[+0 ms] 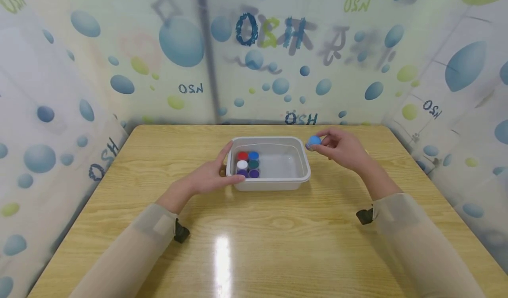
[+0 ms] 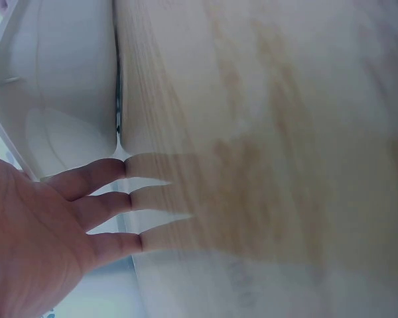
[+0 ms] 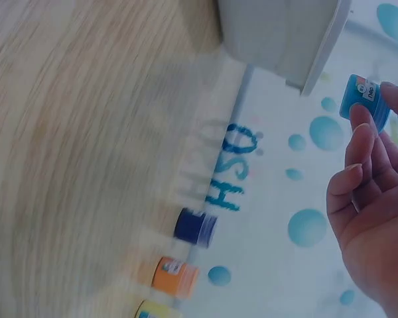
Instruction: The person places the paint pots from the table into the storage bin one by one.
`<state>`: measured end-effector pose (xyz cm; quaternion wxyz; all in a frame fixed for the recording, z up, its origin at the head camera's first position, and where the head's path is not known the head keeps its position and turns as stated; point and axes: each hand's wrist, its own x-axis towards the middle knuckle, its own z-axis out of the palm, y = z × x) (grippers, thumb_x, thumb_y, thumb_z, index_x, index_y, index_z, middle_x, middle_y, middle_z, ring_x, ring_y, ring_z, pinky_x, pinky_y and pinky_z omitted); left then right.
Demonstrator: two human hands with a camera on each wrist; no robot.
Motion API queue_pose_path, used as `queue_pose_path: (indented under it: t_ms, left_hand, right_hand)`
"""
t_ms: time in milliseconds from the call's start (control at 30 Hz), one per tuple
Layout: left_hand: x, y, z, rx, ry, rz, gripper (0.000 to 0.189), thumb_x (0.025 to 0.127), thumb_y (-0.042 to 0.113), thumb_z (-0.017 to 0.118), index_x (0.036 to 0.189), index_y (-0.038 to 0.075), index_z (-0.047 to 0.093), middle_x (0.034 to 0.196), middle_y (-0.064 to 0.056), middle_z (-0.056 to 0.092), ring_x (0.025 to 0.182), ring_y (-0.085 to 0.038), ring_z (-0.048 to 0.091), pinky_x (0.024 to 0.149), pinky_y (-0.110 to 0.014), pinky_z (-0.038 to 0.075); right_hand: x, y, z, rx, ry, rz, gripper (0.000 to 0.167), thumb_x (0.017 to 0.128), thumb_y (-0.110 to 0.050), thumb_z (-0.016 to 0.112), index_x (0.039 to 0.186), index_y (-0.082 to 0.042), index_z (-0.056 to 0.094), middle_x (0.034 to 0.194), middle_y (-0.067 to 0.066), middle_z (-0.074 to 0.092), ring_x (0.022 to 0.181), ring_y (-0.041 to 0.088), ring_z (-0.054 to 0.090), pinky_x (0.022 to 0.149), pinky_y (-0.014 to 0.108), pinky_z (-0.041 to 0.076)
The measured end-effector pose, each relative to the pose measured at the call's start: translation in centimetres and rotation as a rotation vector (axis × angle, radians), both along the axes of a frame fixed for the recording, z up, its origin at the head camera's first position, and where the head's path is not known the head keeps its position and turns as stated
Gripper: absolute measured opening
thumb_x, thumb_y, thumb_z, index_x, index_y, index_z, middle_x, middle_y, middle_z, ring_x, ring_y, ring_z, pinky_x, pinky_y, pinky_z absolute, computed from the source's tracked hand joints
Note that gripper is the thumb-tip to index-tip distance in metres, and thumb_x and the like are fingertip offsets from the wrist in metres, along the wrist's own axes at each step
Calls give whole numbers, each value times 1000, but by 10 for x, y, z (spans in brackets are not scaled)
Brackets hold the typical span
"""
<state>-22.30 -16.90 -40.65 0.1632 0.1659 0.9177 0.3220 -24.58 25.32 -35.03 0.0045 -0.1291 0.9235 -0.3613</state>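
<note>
A white plastic tub [image 1: 274, 185] stands on the wooden table. My left hand [image 1: 208, 174] spans its left end, thumb on the front rim and index finger along the left side. In the left wrist view the other fingers [image 2: 96, 212] are straight, their tips at the tabletop beside the tub. Just past the tub's right rim, my right hand [image 1: 343, 150] pinches a small blue paint jar [image 3: 359, 93] between thumb and fingers. Several little jars sit in two columns at the tub's left end, among them a red jar [image 1: 242, 156], a white jar [image 1: 242, 165] and a green jar [image 1: 253, 164].
In the right wrist view, a dark blue jar [image 3: 195, 226], an orange jar [image 3: 175, 276] and a yellow jar [image 3: 156, 310] stand in a row on the table. A printed curtain [image 1: 278, 86] rises behind the table's far edge and along both sides.
</note>
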Motion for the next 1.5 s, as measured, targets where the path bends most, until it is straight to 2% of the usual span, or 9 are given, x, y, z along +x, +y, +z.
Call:
queue_pose_path:
  t_ms: [167, 400, 633, 800, 1100, 1500]
  left_hand:
    - [-1, -1, 0, 6, -4, 4, 123, 90, 87, 65, 172, 47, -18, 166, -26, 51, 143, -45, 61, 121, -64, 47]
    - [-1, -1, -1, 16, 1, 6, 124, 89, 86, 67, 173, 48, -16, 168, -24, 50, 144, -44, 61, 121, -64, 47]
    - [-2, 0, 0, 31, 11, -6, 124, 91, 84, 67, 174, 44, -16, 161, -24, 57, 137, -39, 66, 117, -60, 52]
    - [-3, -1, 1, 30, -1, -10, 124, 92, 83, 68, 174, 43, -16, 162, -23, 57, 139, -40, 65, 119, -61, 50]
    - [-4, -1, -1, 23, -13, -14, 123, 92, 83, 66, 173, 45, -17, 166, -23, 53, 144, -42, 61, 120, -64, 48]
    - [-4, -1, -3, 28, -10, -11, 122, 93, 82, 67, 173, 45, -17, 165, -23, 54, 143, -43, 62, 119, -64, 49]
  right_hand:
    - [-1, -21, 2, -17, 29, 43, 42, 102, -37, 81, 133, -12, 70, 102, 8, 76, 76, 21, 64, 66, 30, 56]
    - [-6, -51, -3, -20, 10, 94, 42, 101, -38, 82, 134, -14, 71, 103, 6, 76, 81, 23, 63, 70, 32, 51]
    - [-18, -79, -9, -30, 14, 132, 39, 100, -34, 84, 132, -16, 72, 104, 5, 74, 87, 24, 62, 76, 36, 52]
    - [-26, -95, -13, -21, 18, 152, 37, 99, -35, 84, 129, -18, 73, 104, 5, 74, 90, 25, 62, 76, 37, 52]
    - [-34, -108, -25, -30, -65, 132, 39, 100, -37, 84, 131, -18, 71, 107, 5, 72, 98, 26, 62, 85, 37, 54]
    - [-36, -115, -24, -5, -59, 157, 38, 100, -37, 83, 130, -17, 72, 107, 5, 73, 98, 26, 63, 86, 37, 54]
